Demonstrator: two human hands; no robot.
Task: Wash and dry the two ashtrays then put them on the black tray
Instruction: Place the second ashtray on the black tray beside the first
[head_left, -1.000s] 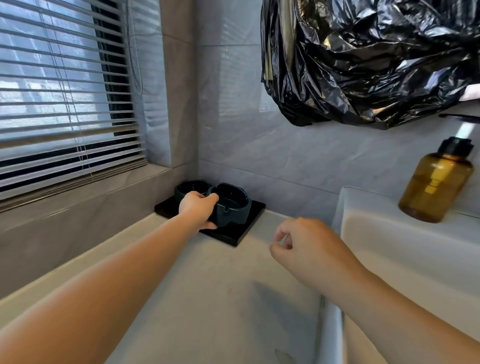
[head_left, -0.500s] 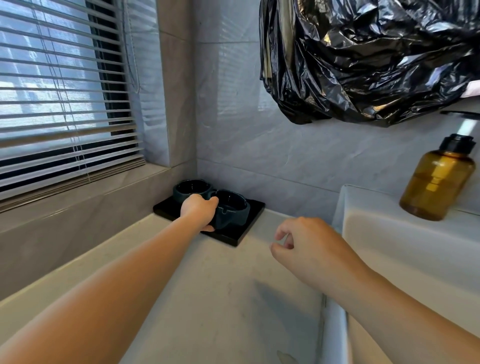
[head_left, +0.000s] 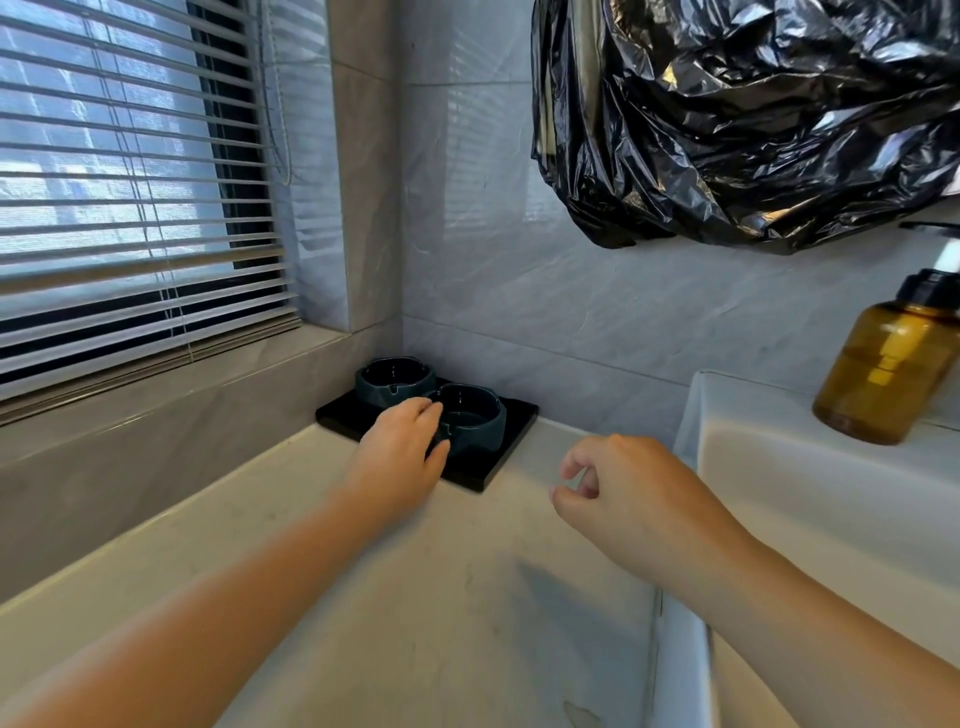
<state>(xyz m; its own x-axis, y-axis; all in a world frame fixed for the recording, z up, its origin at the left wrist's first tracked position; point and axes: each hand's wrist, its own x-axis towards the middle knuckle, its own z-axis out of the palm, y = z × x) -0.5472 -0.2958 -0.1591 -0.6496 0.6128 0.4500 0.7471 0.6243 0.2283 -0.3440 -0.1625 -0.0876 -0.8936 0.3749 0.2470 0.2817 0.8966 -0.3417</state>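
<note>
- Across the left side, slatted blind lowered to the stone sill.
- Top right, crumpled black plastic bag hanging in front of the grey tiled wall.
- Below the sill, pale stone table running back into the corner.
- At the right, white basin, bearing an amber pump bottle on its rim, upright, well apart from the tray.
- In the far corner of the table, black tray, lying flat near the wall.
- On that tray, two dark teal ashtrays with notched rims, upright and touching: rear ashtray toward the sill, front ashtray toward the basin.
- At the front ashtray's near-left side, left grip: fingertips on the rim, thumb against the outer wall; clamped or merely resting, cannot tell.
- In the air above the table, near the tray's right corner, right grip: fingers loosely curled, holding nothing.
</note>
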